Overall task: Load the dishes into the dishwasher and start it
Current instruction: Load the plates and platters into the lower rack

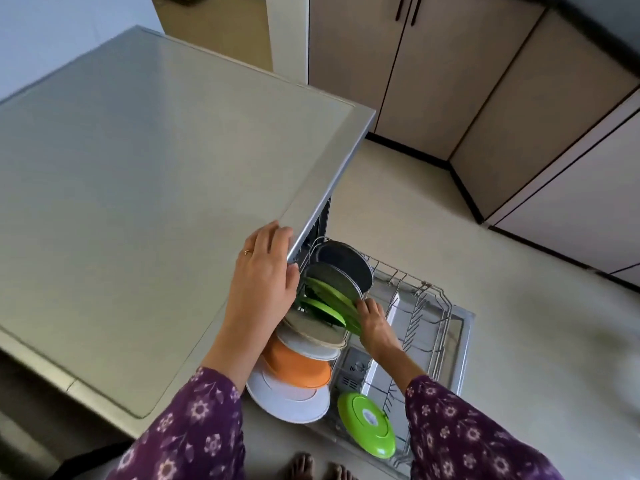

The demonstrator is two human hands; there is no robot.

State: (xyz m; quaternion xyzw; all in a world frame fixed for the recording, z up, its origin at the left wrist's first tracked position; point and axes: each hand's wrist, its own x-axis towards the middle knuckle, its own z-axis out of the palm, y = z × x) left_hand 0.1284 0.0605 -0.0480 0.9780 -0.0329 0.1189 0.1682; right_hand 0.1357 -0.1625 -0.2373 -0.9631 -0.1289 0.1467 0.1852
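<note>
Left hand (266, 271) grips dishwasher top (156, 168) edge; right hand (374, 322) pinches green plate (330, 292) in rack (445, 308).

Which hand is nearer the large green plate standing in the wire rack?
Right. The right hand grips the rim of the large green plate; the left hand grips the grey countertop edge, left of it.

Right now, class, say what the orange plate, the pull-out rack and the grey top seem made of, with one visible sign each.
Orange plate: probably plastic or melamine; flat, even, matt colour. Rack: metal wire, likely coated; thin pale-grey rods in a grid. Grey top: perhaps brushed metal or laminate; soft, streaky sheen, hard to tell.
</note>
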